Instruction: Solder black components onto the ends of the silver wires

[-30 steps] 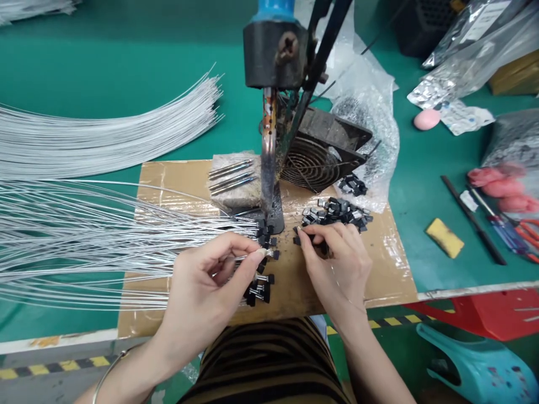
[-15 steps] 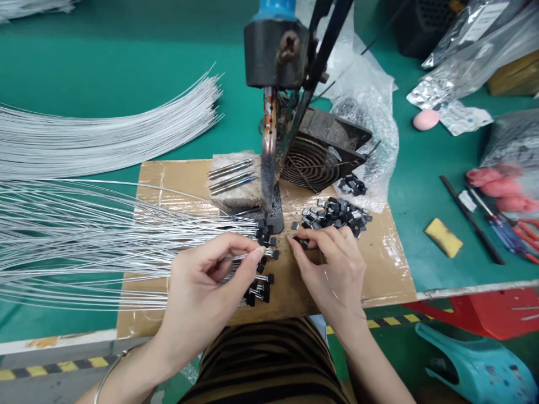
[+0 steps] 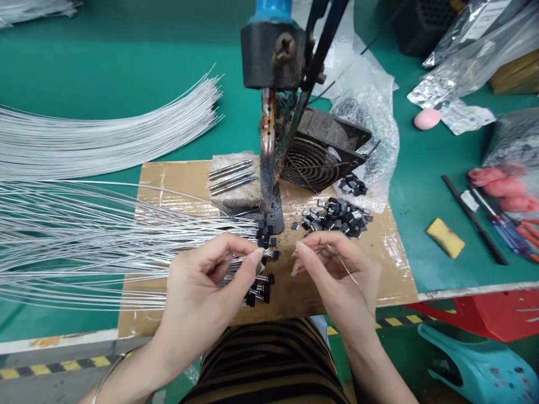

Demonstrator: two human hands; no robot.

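My left hand is closed in a pinch over the free ends of the white wires, with a wire between thumb and forefinger. A small black part shows just past these fingertips. Several more black parts are attached to the wire ends below. My right hand is closed on a thin solder wire, which runs back across the palm. Its fingertips point left, across a short gap from my left hand. A soldering iron hangs tip down just above the wire ends.
Loose black parts lie piled on the cardboard. Behind are a small fan and a block with metal tips. A white wire bundle lies back left. A yellow sponge and pliers are at right.
My right hand has drawn back to the right and turned, away from the loose black parts; more of the solder wire shows along it. The left hand has hardly moved.
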